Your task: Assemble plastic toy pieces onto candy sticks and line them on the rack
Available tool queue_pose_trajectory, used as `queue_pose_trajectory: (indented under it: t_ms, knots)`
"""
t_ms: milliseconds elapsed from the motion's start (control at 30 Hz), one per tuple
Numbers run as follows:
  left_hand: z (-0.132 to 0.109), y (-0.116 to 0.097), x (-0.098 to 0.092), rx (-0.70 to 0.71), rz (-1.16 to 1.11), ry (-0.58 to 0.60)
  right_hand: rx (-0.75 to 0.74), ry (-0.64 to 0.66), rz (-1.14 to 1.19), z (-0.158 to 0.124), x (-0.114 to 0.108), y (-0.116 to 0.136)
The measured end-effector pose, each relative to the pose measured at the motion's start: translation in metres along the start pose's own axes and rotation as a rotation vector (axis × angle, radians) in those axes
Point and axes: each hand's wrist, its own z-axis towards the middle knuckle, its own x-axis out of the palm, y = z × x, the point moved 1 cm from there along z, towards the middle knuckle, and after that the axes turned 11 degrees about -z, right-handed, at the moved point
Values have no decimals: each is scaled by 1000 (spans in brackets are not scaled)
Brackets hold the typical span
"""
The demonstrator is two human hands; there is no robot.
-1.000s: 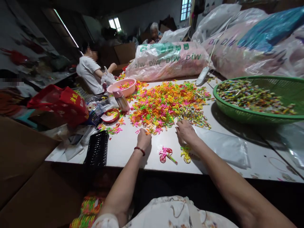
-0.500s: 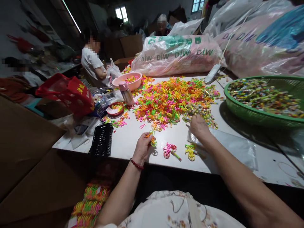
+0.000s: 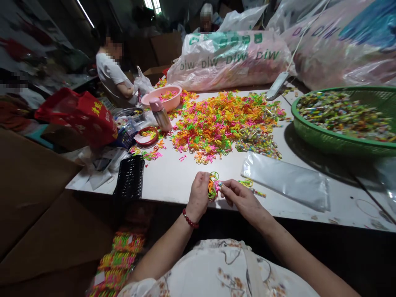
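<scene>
Table (image 3: 170, 177) | hands (image 3: 199, 196) (image 3: 244, 202) holding toys (image 3: 211, 187) by front edge (image 3: 163, 200) | gap before pile (image 3: 210, 123)

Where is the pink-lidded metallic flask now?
In the head view, the flask is left of centre, in front of the pink plastic basin, left of the heap of multicoloured plastic pieces.

The left hand (image 3: 198, 196) holds a small orange-and-green plastic toy (image 3: 212, 189) above the white desk (image 3: 170, 177), the right hand (image 3: 246, 202) close against it; beyond lies a multicoloured heap (image 3: 210, 123).
</scene>
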Motion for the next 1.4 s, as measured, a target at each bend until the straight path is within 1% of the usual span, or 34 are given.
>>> queue_pose_trajectory:
  t_ms: [100,267,467,533,667,800,900,1033,1167,1233,1300,1400]
  knots:
    - [-1,5,1,21,75,1,-19,-11,-6,-2,0,-2]
    - [0,8,-1,52,170,12,-46,-27,-78,-7,-2,1]
    - [-3,6,-3,116,316,41,-60,12,-116,-8,-4,1]
    - [-4,5,-3,144,334,42,-105,-30,-182,-8,-3,0]
    - [-5,5,-3,149,350,43,-217,-183,-393,-11,-1,0]
    - [-5,5,-3,139,406,21,-308,-271,-481,-15,3,3]
    - [-5,3,-2,132,453,4,-325,-317,-458,-17,6,1]
    - [-3,0,-2,125,479,-9,-292,-303,-361,-16,7,-5]
    - [-2,-1,-1,42,423,31,-236,-286,-146,-13,6,-6]
    - [-1,0,0,25,406,24,-190,-283,-62,-11,5,-5]
    - [-1,3,0,40,395,-2,-165,-272,-43,-11,3,-5]
    - [-1,7,0,69,384,-29,-166,-237,-84,-11,2,-9]
